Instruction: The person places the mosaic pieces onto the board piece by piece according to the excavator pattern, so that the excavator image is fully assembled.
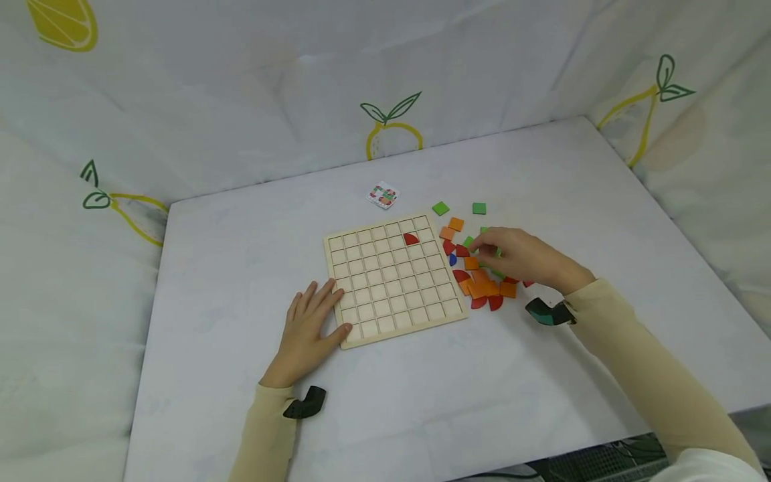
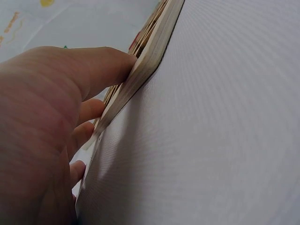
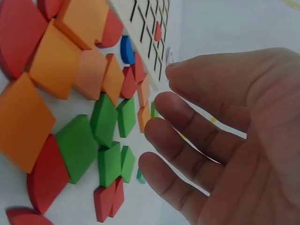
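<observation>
Sleeves (image 1: 638, 355): tan cloth, reaching in from our side.
Left hand (image 1: 306, 335): fingers spread, resting on the left edge of our board (image 1: 385, 281), near its close corner, not gripping.
Right hand (image 1: 524, 258): empty as far as we see, loosely bent over the pieces (image 1: 482, 288); we can't tell if it touches any.
Board: pale wood, flat, square, on the white table (image 1: 229, 268); its sides lean left going away from us.
Boxes: shallow squares; one holds a red quarter-round (image 1: 411, 239).
Pieces: smooth orange and green squares, red quarter-rounds, blue bit (image 1: 453, 259), right of our board.
Card (image 1: 383, 195): colourful, beyond the board.
</observation>
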`<state>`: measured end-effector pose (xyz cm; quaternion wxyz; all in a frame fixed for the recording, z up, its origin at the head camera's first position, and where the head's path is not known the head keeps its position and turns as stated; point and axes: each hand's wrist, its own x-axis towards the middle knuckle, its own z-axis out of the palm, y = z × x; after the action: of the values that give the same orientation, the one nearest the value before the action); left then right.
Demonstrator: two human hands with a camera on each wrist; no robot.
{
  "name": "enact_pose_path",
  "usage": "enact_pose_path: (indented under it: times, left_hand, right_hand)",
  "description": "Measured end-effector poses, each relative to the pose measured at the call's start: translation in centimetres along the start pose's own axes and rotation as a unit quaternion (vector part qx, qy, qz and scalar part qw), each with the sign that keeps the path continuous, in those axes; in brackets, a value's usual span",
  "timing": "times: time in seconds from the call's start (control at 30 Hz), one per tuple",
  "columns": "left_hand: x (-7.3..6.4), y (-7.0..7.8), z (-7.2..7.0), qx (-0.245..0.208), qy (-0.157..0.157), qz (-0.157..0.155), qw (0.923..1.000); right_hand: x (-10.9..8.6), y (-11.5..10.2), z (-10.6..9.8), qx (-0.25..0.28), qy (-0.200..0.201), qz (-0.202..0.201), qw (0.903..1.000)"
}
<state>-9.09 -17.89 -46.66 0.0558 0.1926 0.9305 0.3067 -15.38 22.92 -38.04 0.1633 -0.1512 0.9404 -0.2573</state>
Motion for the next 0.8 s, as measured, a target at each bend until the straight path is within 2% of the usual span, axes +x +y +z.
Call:
enact_pose_path:
  times: [0.2, 0.57, 0.8]
  left_hand:
    - [0.0, -0.1, 0.0, -0.004, 0.004, 0.003, 1.0]
    - [-0.1, -0.3, 0.2, -0.004, 0.005, 0.003, 1.0]
    - [0.0, -0.2, 0.1, -0.001, 0.004, 0.001, 1.0]
  right_hand:
    - [0.8, 0.5, 0.5, -0.024, 0.018, -0.024, 0.9993]
    - [4.7, 0.8, 1.3, -0.062, 0.031, -0.034, 0.997]
    - [6.2, 0.6, 1.6, -0.069, 0.04, -0.046, 0.9958]
